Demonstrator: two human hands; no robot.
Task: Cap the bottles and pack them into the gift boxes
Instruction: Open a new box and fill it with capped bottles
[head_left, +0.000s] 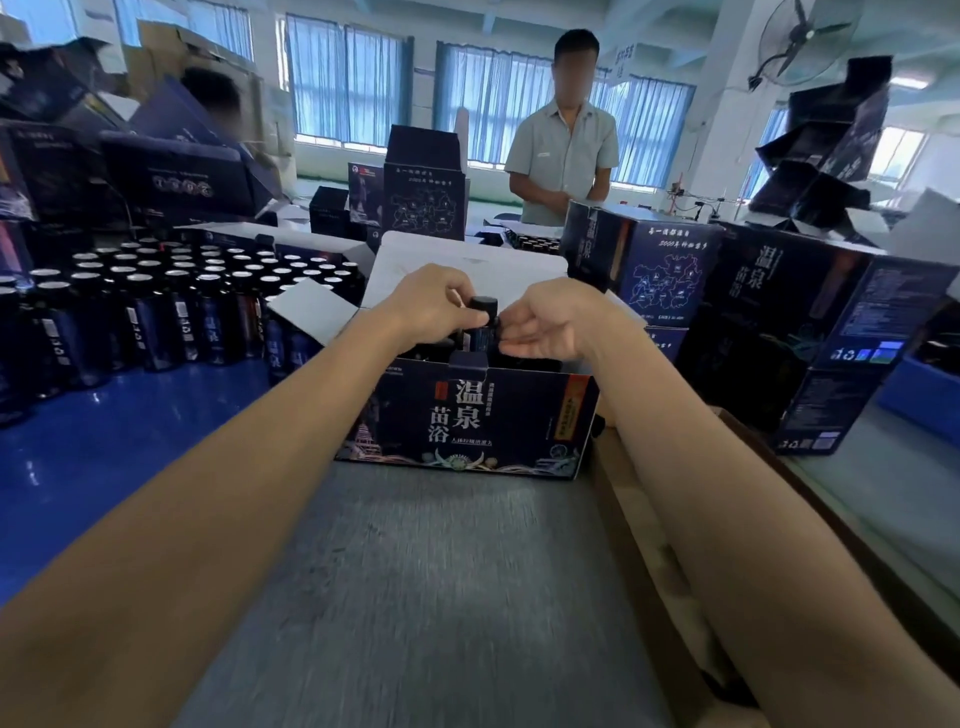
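Grey bench lay under my arms, with the box open on it. The bottle stood upright in the box, midway between both hands. My left hand curled over its cap from the left, and my right hand pinched the neck from the right. More bottles stood well off to the left.

Left forearm: bare, stretched forward. Left hand: knuckles up, fingers curled round a bottle cap. Right forearm: bare, stretched forward. Right hand: thumb uppermost, fingertips pinching the bottle.
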